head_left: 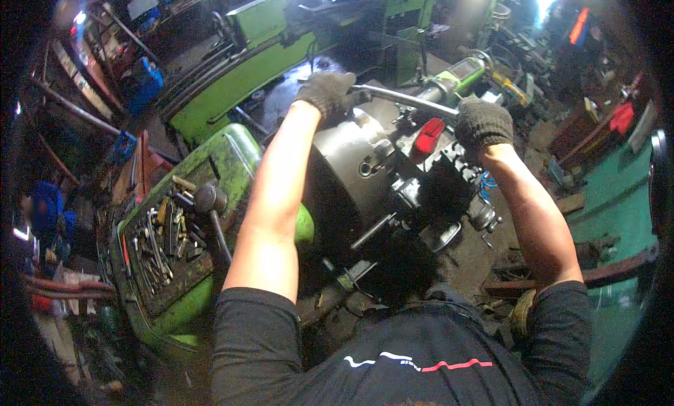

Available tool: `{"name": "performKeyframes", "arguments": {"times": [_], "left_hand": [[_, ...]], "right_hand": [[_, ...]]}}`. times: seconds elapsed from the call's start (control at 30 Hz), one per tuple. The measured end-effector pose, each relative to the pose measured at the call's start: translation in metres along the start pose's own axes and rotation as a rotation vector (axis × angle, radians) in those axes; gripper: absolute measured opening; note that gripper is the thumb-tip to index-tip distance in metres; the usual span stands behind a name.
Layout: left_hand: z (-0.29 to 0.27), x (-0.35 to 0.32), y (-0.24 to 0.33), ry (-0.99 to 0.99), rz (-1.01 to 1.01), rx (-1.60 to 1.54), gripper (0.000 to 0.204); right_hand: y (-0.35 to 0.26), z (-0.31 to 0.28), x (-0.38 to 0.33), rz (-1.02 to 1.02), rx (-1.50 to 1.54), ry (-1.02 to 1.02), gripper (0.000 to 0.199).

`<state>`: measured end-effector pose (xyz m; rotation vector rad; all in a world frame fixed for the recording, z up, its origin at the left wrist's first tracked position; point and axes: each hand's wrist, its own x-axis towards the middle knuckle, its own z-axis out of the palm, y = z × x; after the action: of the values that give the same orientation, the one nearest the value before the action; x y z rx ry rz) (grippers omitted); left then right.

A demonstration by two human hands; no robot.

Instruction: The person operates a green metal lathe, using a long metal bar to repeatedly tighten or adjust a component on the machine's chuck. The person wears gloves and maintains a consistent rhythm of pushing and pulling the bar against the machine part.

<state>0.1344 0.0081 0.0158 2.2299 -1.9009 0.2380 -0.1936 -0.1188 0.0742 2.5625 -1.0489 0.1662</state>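
A long metal bar (pixel 407 101) runs across above the big steel lathe chuck (pixel 347 160). My left hand (pixel 326 94), in a dark knitted glove, is closed at the bar's left end, over the far side of the chuck. My right hand (pixel 484 123), in the same kind of glove, is closed round the right end. The gloves cover both ends of the bar, so I cannot tell what its left end meets. Below the bar, a red object (pixel 428 135) rests among the metal parts right of the chuck.
To the left, the green lathe headstock (pixel 239 142) carries a tray of wrenches and small tools (pixel 165 248), beside a lever with a round knob (pixel 210 197). Handles and cranks (pixel 482 214) stick out at the carriage. Behind stands another green machine (pixel 232 90). A green sheet (pixel 618 195) lies at the right.
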Motion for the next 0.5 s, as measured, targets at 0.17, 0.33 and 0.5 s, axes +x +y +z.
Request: {"name": "performKeyframes", "arguments": {"times": [0.17, 0.33, 0.5], "left_hand": [[0.003, 0.006, -0.007, -0.080, -0.106, 0.027, 0.058], [-0.004, 0.002, 0.013, -0.090, -0.190, 0.080, 0.067], [-0.003, 0.009, 0.048, -0.150, -0.299, 0.099, 0.063]], "right_hand": [[0.005, 0.014, 0.010, -0.109, 0.052, 0.111, 0.022], [0.031, 0.038, 0.036, -0.181, 0.060, 0.153, 0.022], [0.058, 0.069, 0.055, -0.262, 0.103, 0.194, 0.022]]}}
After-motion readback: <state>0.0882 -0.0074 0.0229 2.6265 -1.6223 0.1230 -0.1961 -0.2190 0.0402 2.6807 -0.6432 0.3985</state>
